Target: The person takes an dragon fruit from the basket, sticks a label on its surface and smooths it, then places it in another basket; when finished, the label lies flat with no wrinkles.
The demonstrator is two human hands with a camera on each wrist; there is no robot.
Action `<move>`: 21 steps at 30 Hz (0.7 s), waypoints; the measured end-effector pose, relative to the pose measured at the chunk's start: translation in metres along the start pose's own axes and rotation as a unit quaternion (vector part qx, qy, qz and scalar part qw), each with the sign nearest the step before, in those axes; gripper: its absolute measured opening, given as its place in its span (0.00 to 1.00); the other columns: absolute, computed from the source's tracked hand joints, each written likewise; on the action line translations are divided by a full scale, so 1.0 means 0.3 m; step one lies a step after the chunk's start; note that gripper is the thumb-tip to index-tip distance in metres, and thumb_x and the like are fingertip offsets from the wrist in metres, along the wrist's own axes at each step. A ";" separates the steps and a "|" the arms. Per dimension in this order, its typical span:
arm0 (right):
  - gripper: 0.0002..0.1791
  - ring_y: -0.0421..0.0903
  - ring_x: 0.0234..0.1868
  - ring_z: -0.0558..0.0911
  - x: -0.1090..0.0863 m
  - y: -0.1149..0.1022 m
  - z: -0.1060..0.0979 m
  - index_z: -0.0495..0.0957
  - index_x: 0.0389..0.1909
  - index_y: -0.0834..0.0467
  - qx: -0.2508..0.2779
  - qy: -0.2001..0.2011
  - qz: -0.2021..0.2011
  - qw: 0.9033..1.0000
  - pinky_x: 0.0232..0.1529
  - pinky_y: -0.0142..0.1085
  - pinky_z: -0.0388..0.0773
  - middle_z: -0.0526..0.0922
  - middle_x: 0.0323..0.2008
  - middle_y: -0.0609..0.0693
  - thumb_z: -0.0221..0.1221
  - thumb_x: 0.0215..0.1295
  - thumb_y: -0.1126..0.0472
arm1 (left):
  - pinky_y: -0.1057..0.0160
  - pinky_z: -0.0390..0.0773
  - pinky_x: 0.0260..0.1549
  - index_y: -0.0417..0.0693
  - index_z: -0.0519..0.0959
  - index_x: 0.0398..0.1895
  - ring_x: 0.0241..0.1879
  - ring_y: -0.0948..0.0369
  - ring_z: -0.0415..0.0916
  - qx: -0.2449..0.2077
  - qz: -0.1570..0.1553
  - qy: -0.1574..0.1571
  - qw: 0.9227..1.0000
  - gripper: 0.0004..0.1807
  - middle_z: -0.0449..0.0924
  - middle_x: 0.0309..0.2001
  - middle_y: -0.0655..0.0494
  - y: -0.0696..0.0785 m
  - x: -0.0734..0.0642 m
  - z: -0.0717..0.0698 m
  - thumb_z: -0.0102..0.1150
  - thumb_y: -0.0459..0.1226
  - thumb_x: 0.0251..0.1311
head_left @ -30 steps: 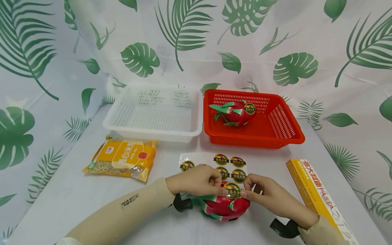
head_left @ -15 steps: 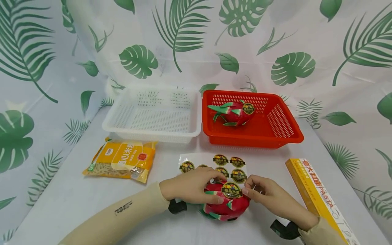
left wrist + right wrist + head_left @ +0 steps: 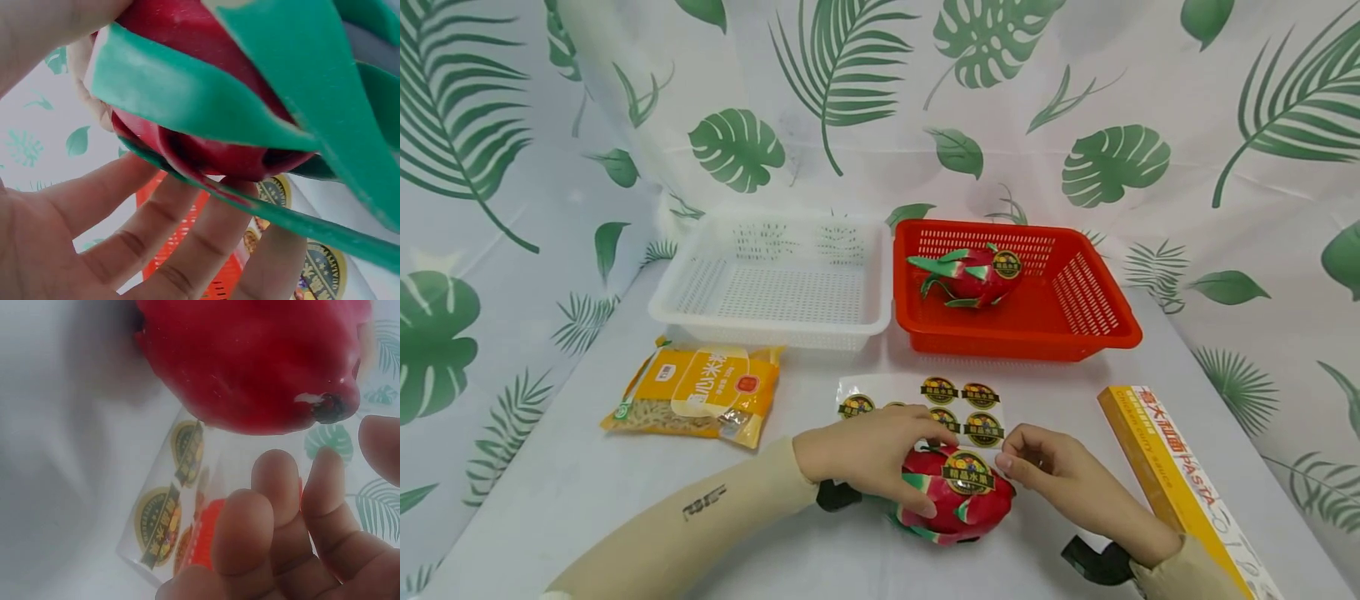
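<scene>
A red dragon fruit (image 3: 981,510) with green scales lies on the table in front of me, a round black-and-gold sticker (image 3: 967,472) on its upper side. My left hand (image 3: 872,454) holds its left end, thumb on the near side and fingers on the far side. In the left wrist view, green scales (image 3: 187,94) hang across that hand's fingers. Just off the fruit's right end is my right hand (image 3: 1060,475), fingers loosely bent and holding nothing. The right wrist view shows a gap between its fingers (image 3: 242,531) and the red skin. Behind the fruit lies a sticker sheet (image 3: 891,386), partly covered.
A white basket (image 3: 775,325) and a red basket (image 3: 1000,343) stand side by side at the back. Another stickered dragon fruit (image 3: 977,283) sits in the red one. An orange noodle bag (image 3: 700,392) lies on the left, a long pasta box (image 3: 1180,483) on the right.
Both hands were at the sticker on the fruit. The left hand has let go of the sticker and spread around the fruit's left end; the right fingers have drawn slightly away. The fruit has turned slightly.
</scene>
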State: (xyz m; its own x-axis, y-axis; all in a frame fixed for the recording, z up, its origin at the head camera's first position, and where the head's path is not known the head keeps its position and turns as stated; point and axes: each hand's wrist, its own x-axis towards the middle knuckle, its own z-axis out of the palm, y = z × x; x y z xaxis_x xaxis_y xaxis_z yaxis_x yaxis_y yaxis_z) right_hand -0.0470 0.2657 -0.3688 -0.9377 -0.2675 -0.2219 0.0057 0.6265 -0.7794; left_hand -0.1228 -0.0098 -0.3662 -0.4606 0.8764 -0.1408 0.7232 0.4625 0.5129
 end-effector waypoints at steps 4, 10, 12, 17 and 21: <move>0.12 0.40 0.33 0.76 0.000 0.004 -0.001 0.77 0.43 0.57 -0.004 0.008 0.007 1.000 0.30 0.31 0.74 0.79 0.33 0.52 0.61 0.75 0.52 | 0.61 0.79 0.63 0.60 0.76 0.70 0.65 0.60 0.72 -0.002 -0.007 -0.008 1.000 0.39 0.78 0.66 0.60 0.005 0.011 -0.010 0.76 0.56 0.54; 0.18 0.48 0.35 0.81 0.027 0.033 -0.035 0.77 0.55 0.61 0.036 0.016 0.043 0.998 0.35 0.34 0.82 0.83 0.41 0.59 0.58 0.77 0.51 | 0.64 0.80 0.59 0.57 0.80 0.65 0.62 0.61 0.73 -0.010 -0.011 -0.003 1.000 0.35 0.81 0.63 0.60 0.013 0.014 -0.020 0.77 0.53 0.52; 0.21 0.49 0.38 0.83 0.038 0.048 -0.053 0.75 0.61 0.63 0.066 0.023 0.058 0.996 0.39 0.34 0.84 0.84 0.46 0.61 0.56 0.79 0.52 | 0.67 0.80 0.55 0.56 0.81 0.64 0.58 0.64 0.74 -0.012 -0.009 0.000 1.000 0.35 0.82 0.59 0.61 0.015 0.013 -0.022 0.78 0.52 0.51; 0.29 0.48 0.47 0.86 0.057 0.084 -0.095 0.69 0.71 0.64 0.100 0.054 0.075 0.991 0.47 0.34 0.86 0.84 0.58 0.64 0.54 0.80 0.49 | 0.71 0.77 0.48 0.56 0.83 0.61 0.48 0.70 0.75 -0.023 -0.003 0.014 1.000 0.34 0.82 0.50 0.66 0.011 0.012 -0.018 0.80 0.53 0.49; 0.33 0.47 0.51 0.87 0.081 0.094 -0.129 0.66 0.74 0.63 0.108 0.084 0.079 0.987 0.50 0.33 0.86 0.82 0.62 0.64 0.53 0.80 0.44 | 0.71 0.75 0.46 0.57 0.84 0.59 0.45 0.71 0.76 -0.030 0.004 0.038 0.999 0.34 0.82 0.47 0.67 0.003 0.008 -0.010 0.82 0.53 0.47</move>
State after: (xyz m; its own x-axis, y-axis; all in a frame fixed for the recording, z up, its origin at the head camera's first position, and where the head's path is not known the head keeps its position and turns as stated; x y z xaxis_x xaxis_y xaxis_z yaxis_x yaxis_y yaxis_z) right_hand -0.0831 0.3054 -0.3736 -0.9634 -0.0419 -0.2649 0.2141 0.4751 -0.8535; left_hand -0.1249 -0.0076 -0.3636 -0.4943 0.8661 -0.0741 0.6952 0.4450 0.5644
